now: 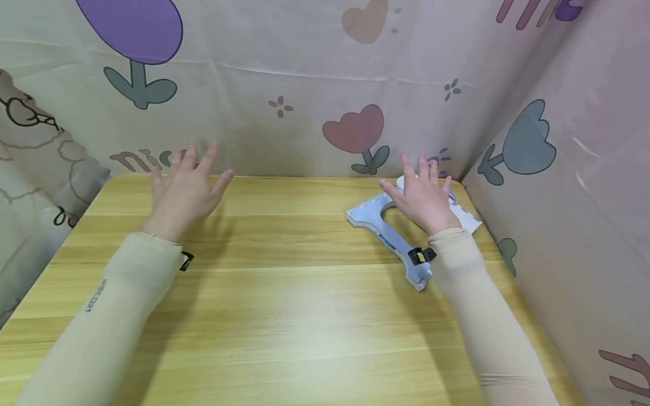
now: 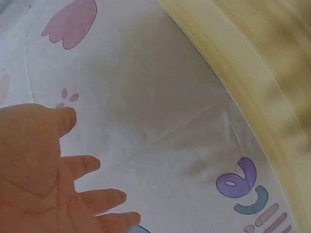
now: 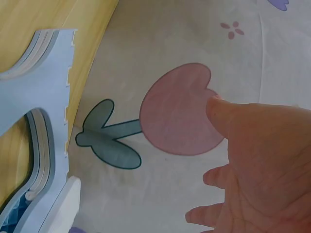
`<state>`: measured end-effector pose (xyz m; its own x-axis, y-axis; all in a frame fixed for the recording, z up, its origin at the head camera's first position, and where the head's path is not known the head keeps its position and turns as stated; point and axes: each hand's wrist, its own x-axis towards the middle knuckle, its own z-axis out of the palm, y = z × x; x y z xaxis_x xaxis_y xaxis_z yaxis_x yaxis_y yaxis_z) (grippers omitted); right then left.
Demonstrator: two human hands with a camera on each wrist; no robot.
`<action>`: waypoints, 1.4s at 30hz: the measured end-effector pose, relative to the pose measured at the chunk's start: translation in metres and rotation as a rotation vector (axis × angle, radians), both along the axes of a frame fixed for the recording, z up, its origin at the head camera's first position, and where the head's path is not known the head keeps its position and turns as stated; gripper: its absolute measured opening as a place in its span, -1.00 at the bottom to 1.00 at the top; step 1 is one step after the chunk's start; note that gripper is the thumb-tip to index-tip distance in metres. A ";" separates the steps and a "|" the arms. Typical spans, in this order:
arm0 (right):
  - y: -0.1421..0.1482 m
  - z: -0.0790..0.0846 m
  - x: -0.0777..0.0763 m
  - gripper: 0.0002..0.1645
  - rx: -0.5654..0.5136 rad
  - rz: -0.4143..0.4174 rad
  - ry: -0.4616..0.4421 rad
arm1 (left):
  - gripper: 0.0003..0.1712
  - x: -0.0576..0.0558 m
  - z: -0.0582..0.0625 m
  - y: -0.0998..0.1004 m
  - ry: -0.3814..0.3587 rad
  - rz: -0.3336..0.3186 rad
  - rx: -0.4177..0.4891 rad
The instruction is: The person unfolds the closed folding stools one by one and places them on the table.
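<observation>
In the head view my left hand [image 1: 183,194] is held over the back left of the wooden table, fingers spread, touching nothing. My right hand [image 1: 421,197] hovers with spread fingers above a light-blue flat panel stack [image 1: 391,234] at the back right. The panels have curved cut-outs and notched edges, and part of the stack is hidden under that hand and wrist. White pieces [image 1: 464,217] lie at its right side. In the right wrist view the blue panels [image 3: 53,92] show several layers, apart from the right hand [image 3: 272,165]. The left wrist view shows only the left hand [image 2: 34,165] before the curtain.
A pale curtain [image 1: 244,135] printed with flowers and letters hangs behind the table [image 1: 284,316] and along its right side. More printed cloth [image 1: 35,169] hangs at the left. Each wrist carries a small black device [image 1: 422,256] over the sleeve.
</observation>
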<state>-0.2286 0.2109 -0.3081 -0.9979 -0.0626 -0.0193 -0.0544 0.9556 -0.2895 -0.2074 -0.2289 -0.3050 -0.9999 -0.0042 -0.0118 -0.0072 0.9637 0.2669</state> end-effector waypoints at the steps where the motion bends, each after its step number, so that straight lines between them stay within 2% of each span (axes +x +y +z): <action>1: 0.002 0.000 0.000 0.14 -0.003 -0.001 -0.003 | -0.03 0.000 0.000 0.001 0.001 -0.002 -0.003; 5: 0.013 -0.002 -0.003 0.11 -0.009 -0.009 -0.009 | -0.02 -0.002 -0.002 0.010 0.017 -0.028 -0.018; 10: 0.031 -0.012 -0.007 0.10 -0.009 -0.030 -0.019 | -0.05 -0.003 -0.012 0.030 0.027 -0.088 -0.031; 15: 0.057 -0.023 -0.012 0.12 0.020 -0.067 -0.040 | -0.16 -0.004 -0.019 0.057 0.026 -0.160 -0.029; 25: 0.111 -0.038 -0.017 0.20 0.007 -0.164 -0.118 | -0.27 -0.001 -0.037 0.121 0.003 -0.339 0.071; 30: 0.133 -0.045 -0.018 0.21 0.018 -0.194 -0.152 | -0.33 0.000 -0.046 0.147 0.015 -0.419 0.066; 37: 0.152 -0.055 -0.017 0.16 -0.046 -0.230 -0.186 | -0.36 0.001 -0.059 0.176 0.006 -0.504 0.047; 42: 0.158 -0.056 -0.015 0.15 -0.054 -0.224 -0.224 | -0.37 0.002 -0.070 0.192 -0.010 -0.553 0.047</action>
<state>-0.2439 0.3693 -0.3642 -0.9581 0.1513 -0.2430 0.2265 0.9197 -0.3206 -0.2057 -0.0369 -0.3746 -0.8527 0.5223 -0.0088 0.4939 0.8116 0.3119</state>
